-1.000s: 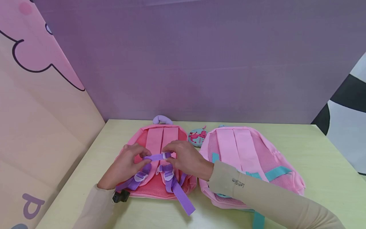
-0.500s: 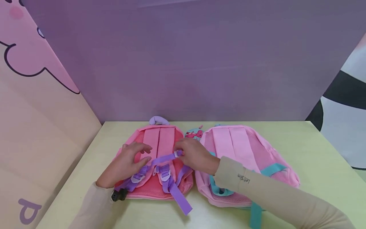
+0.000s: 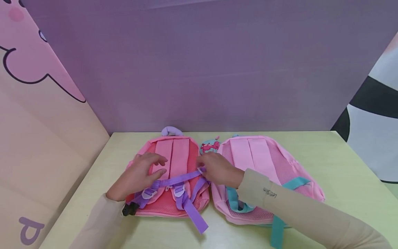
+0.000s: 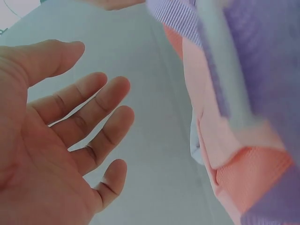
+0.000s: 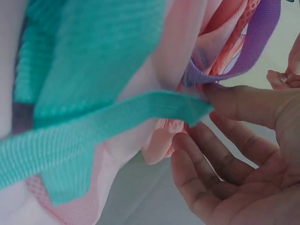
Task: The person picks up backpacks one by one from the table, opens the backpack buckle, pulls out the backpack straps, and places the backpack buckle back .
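Observation:
A coral-pink backpack [image 3: 178, 154] lies with its shoulder straps facing up on the left of the table. In the head view, a purple strap [image 3: 179, 179] stretches across it. My right hand [image 3: 219, 169] pinches this strap by its right end, close to a small white buckle [image 3: 200, 170]. In the right wrist view, thumb and index finger meet at the purple webbing [image 5: 258, 44], partly behind a teal strap [image 5: 154, 105]. My left hand [image 3: 141, 175] hovers over the backpack's left side, fingers parted and holding nothing. The left wrist view shows its bare palm [image 4: 51, 150].
A light pink backpack [image 3: 272, 162] with teal straps lies to the right, under my right forearm. A round teal pouch [image 3: 210, 146] sits between the bags at the back. Loose purple webbing [image 3: 196, 216] hangs toward the front. A purple panel [image 3: 217, 76] stands behind the table.
My left hand has let go of the purple strap and its fingers have spread. My right hand has moved right, drawing the strap across the backpack. The head view has shifted slightly.

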`<state>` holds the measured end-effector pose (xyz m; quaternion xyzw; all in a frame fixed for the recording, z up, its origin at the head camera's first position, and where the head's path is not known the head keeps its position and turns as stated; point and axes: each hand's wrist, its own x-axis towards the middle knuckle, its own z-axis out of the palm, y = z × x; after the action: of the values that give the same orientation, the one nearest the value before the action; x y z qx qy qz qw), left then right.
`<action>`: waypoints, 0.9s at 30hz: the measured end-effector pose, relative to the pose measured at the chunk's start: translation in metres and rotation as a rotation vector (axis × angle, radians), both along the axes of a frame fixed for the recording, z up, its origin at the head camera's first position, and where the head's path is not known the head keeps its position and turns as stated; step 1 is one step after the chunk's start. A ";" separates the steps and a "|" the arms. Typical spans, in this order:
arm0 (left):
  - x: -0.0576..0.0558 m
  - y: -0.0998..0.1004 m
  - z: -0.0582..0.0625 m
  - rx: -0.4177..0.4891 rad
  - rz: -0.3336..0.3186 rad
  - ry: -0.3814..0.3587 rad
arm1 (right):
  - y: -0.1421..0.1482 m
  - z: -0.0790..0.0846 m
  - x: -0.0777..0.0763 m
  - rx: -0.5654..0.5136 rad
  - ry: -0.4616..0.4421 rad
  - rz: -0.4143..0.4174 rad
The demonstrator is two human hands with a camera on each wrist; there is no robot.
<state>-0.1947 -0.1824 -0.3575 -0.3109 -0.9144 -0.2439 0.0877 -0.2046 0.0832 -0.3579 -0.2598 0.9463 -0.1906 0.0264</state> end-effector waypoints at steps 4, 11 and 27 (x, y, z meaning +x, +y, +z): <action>-0.002 0.010 0.001 -0.001 -0.031 0.000 | 0.006 0.002 0.002 0.001 0.007 0.010; -0.003 0.029 0.007 -0.017 -0.041 0.038 | 0.018 0.012 0.006 -0.037 -0.001 0.018; -0.011 0.069 0.026 -0.034 -0.043 -0.028 | 0.092 0.035 0.015 0.036 0.045 -0.079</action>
<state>-0.2056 -0.1138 -0.3314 -0.3286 -0.9127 -0.2343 0.0644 -0.1899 0.1748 -0.3228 -0.2260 0.9594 -0.1686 0.0024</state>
